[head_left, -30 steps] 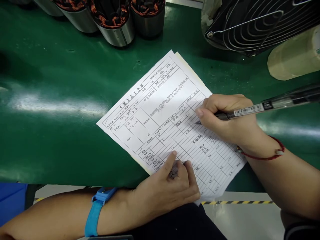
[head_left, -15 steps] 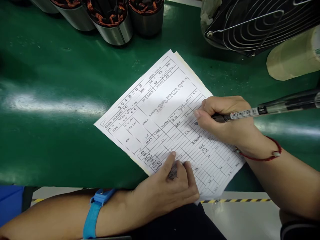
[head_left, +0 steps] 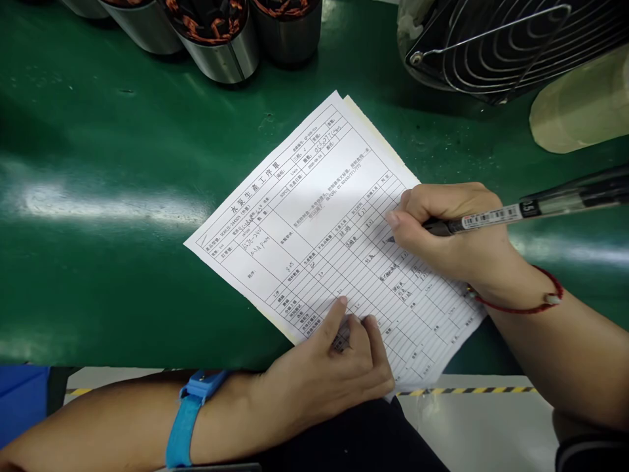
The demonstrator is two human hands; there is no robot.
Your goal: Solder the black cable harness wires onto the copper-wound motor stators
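Note:
A printed form (head_left: 275,229) with a table of ruled rows and handwritten entries lies slanted on the green tabletop; a yellowish sheet edge shows beneath it. My right hand (head_left: 449,229) is closed around a black gel pen (head_left: 491,217), its tip at the paper among the right-hand columns. The pen's barrel slants up to the right. On the form's lower part rests my left hand (head_left: 334,360), index finger extended, the other fingers loosely bent, nothing held. A blue wrist strap (head_left: 189,416) circles the left wrist, and a red cord bracelet (head_left: 533,305) the right.
Several metal motor stators (head_left: 219,52) with copper windings stand at the upper left. A fan with a wire guard (head_left: 511,46) and a pale yellow cylinder (head_left: 580,105) occupy the upper right. The table's front edge runs below the form; a blue bin (head_left: 22,400) is at lower left.
My right hand and the pen have shifted slightly right, and a small new pen mark shows near the tip. My left hand stays in place on the form.

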